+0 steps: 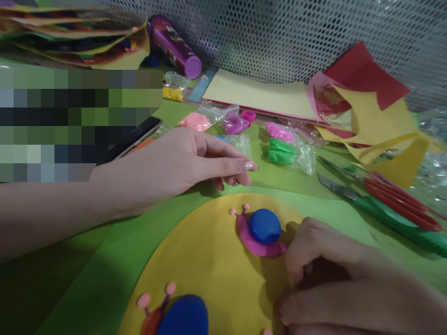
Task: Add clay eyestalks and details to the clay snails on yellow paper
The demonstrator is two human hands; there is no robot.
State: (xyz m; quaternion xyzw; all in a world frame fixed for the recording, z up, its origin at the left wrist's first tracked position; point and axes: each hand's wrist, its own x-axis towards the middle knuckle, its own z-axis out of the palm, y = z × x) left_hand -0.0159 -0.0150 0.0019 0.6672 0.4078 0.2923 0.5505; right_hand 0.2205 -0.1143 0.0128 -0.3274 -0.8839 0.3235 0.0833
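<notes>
My left hand [199, 160] hovers over the green table just beyond the yellow paper disc [216, 251]. Its thumb and fingers are pressed together, and anything between them is too small to name. Low over the disc's right side is my right hand [335, 279], fingers curled, their grip partly hidden. A clay snail with a pink body [258, 246] and blue round shell [264, 225] lies beside its knuckles. Nearer me is another snail with a blue shell [185, 316] and orange body, cut off below. A pale pink ball [267, 331] shows by my right thumb.
Bagged clay in green [281, 151], pink and purple lies behind my left hand. A green-handled cutter [391, 214] and red scissors [401, 200] rest at right. Paper scraps [380, 116], a purple canister [174, 49] and a perforated metal panel [261, 37] are at the back.
</notes>
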